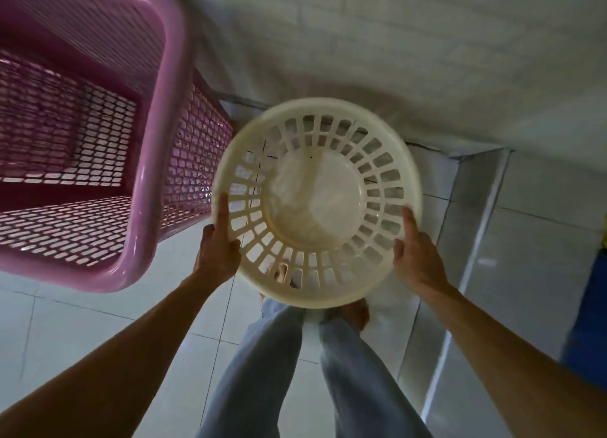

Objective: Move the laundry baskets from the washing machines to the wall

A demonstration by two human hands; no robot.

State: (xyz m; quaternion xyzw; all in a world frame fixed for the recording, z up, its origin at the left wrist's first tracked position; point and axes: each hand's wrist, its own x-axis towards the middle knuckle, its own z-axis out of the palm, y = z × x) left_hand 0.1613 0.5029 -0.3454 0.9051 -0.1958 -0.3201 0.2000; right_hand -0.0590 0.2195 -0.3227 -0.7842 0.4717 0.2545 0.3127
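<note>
the round basket (317, 204) is cream, slotted along its wall, with a solid base. it sits at frame centre, held above the floor (82, 332), mouth up toward the camera. its image is slightly blurred.

the left hand (217, 252) grasps the rim at about 8 o'clock of the basket, thumb laid along the inside of the wall. the right hand (417, 257) grasps the rim at about 4 o'clock, thumb likewise pressed inside the wall. both forearms enter from the lower frame corners.

the pink basket (98, 142) is rectangular with a mesh wall and a thick rounded rim. it stands at 10 o'clock of the round basket, just beside it; contact between the two cannot be determined. it appears empty.

the wall (427, 50) is pale and runs across the top of the frame, at 12 o'clock of both baskets. the floor is pale tile. legs (272, 372) in light trousers show at 6 o'clock, with bare feet under the round basket. a blue object (588, 306) lies at 3 o'clock at the frame edge; its identity cannot be determined.
</note>
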